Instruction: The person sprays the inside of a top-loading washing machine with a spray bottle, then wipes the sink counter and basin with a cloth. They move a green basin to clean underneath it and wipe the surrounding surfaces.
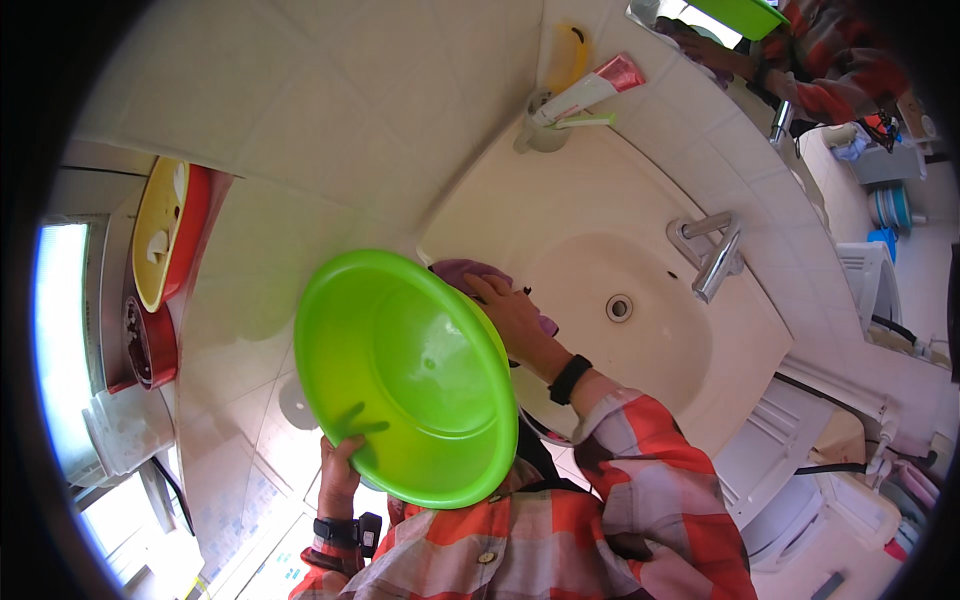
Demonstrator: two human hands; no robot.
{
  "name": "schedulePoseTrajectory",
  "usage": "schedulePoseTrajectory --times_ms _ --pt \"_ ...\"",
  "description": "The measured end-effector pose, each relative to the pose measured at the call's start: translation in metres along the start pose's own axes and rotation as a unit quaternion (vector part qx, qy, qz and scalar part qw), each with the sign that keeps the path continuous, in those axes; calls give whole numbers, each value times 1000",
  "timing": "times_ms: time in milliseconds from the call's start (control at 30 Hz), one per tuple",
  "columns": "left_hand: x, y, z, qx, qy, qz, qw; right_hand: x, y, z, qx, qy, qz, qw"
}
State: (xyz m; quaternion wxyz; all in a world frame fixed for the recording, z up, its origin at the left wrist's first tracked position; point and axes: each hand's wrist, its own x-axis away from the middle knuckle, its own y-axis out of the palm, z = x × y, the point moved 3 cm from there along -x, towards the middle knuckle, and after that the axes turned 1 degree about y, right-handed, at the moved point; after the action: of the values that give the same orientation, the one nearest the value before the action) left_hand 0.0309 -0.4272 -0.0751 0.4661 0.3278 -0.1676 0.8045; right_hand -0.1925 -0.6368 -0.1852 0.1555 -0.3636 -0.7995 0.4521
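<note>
A green plastic basin (pixel 431 360) is tilted with its inside facing up, beside the left edge of the washbasin (pixel 577 210). My left hand (pixel 341 469) grips its lower left rim, thumb inside, and the fingers show as a shadow through the wall. On the far side of the basin, my right hand (pixel 514 311) lies on a purple cloth (pixel 469 271), pressing it against the basin's outer wall near the rim. Part of the cloth hangs below that hand, over the sink. Whether the right fingers also grip the basin is hidden.
A chrome faucet (pixel 716 255) stands on the sink's right side, near the drain (pixel 619 308). At the back corner, a cup (pixel 541 139) holds a toothpaste tube (pixel 589 91) and a green-handled toothbrush. Red and yellow basins (pixel 180 232) stand at left. A mirror is at upper right.
</note>
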Motion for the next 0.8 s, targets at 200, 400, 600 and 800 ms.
schedulePoseTrajectory --times_ms 200,400,600,800 --pt "5 -8 -2 26 16 -2 1000 -33 -75 98 81 132 48 987" --pt "4 -14 -8 5 7 5 1000 -23 -44 40 73 88 17 993" --pt "2 -22 -5 4 15 -11 1000 -55 -65 87 114 140 39 983" --pt "3 -15 -7 11 1 -17 1000 -81 -57 95 114 192 64 973"
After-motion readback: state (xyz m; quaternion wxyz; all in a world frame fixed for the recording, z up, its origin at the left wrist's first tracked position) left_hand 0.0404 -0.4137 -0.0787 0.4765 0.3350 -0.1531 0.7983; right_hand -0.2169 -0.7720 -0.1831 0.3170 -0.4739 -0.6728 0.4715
